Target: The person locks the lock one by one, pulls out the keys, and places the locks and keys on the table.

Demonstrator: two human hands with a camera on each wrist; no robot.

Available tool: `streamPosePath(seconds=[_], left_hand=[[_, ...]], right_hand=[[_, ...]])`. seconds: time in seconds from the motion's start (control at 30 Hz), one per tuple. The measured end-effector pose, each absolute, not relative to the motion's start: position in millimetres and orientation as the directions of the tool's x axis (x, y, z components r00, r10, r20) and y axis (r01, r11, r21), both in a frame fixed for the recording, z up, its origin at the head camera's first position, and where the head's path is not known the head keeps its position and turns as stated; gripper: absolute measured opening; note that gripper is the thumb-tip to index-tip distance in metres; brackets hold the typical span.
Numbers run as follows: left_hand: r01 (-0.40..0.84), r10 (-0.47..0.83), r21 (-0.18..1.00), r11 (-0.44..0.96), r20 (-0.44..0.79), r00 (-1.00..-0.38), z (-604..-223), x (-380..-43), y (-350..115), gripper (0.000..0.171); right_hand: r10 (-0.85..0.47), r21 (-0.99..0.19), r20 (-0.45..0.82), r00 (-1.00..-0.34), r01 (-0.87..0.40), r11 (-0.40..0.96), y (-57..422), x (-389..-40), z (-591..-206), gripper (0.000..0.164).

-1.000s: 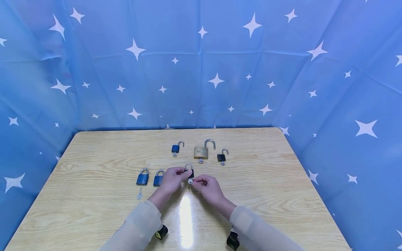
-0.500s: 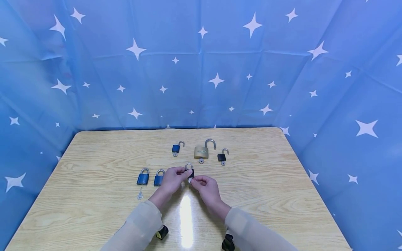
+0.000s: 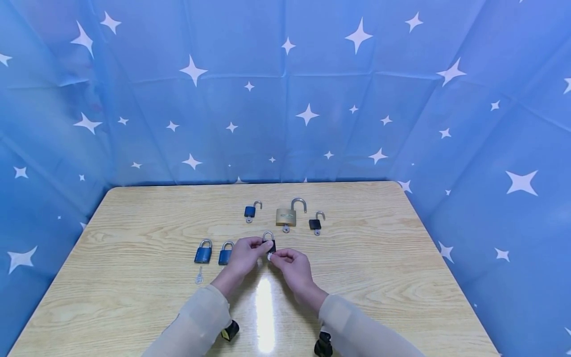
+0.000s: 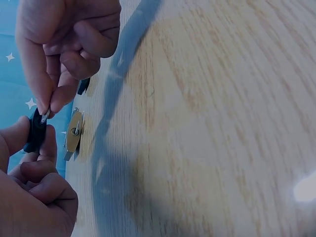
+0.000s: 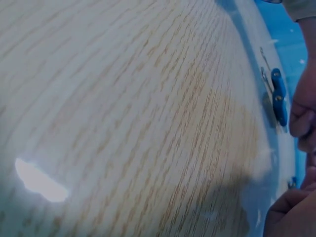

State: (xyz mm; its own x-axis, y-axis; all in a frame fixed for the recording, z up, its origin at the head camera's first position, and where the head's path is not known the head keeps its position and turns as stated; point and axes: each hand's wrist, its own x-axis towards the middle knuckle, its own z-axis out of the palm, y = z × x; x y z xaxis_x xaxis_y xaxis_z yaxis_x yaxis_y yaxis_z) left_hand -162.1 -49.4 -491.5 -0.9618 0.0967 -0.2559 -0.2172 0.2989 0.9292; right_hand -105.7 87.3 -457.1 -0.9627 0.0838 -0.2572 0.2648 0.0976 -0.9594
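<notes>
My left hand (image 3: 241, 257) pinches a black padlock (image 3: 270, 246) between thumb and fingers, above the middle of the table. Its silver shackle points away from me and looks closed. Thumb and forefinger of my right hand (image 3: 295, 271) pinch the head of a small key (image 3: 269, 257) at the padlock's near end. In the left wrist view, the key (image 4: 45, 117) meets the bottom of the padlock (image 4: 35, 134), its head mostly covered by fingertips. The right wrist view catches only the edges of both hands; the held padlock is hidden there.
Two blue padlocks (image 3: 202, 255) with closed shackles lie left of my left hand, a loose key (image 3: 199, 275) before them. Farther back lie a small blue padlock (image 3: 250, 211), a large brass padlock (image 3: 286, 217) and a small black padlock (image 3: 314, 224), shackles open, keys in.
My right hand and forearm have shifted slightly left, and its fingers now cover more of the key's head. The left hand and the black padlock have hardly moved.
</notes>
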Motion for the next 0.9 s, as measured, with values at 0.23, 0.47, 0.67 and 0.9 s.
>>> streamPosePath(seconds=[0.23, 0.47, 0.67, 0.9], left_hand=[[-0.225, 0.113, 0.931, 0.287, -0.267, -0.957, -490, -164, -49, 0.024], [-0.218, 0.107, 0.937, 0.273, -0.255, -0.961, -487, -164, -46, 0.024], [-0.22, 0.109, 0.942, 0.255, -0.254, -0.961, -486, -164, -45, 0.026], [-0.23, 0.12, 0.944, 0.236, -0.263, -0.957, -488, -161, -45, 0.03]], right_hand=[[0.08, -0.963, -0.257, -0.963, 0.262, 0.066, 92, -117, -485, 0.018], [0.118, -0.967, -0.239, -0.964, 0.247, 0.06, 93, -120, -496, 0.018], [0.089, -0.971, -0.229, -0.969, 0.234, 0.053, 94, -115, -472, 0.016], [0.084, -0.966, -0.246, -0.966, 0.251, 0.054, 95, -112, -466, 0.016]])
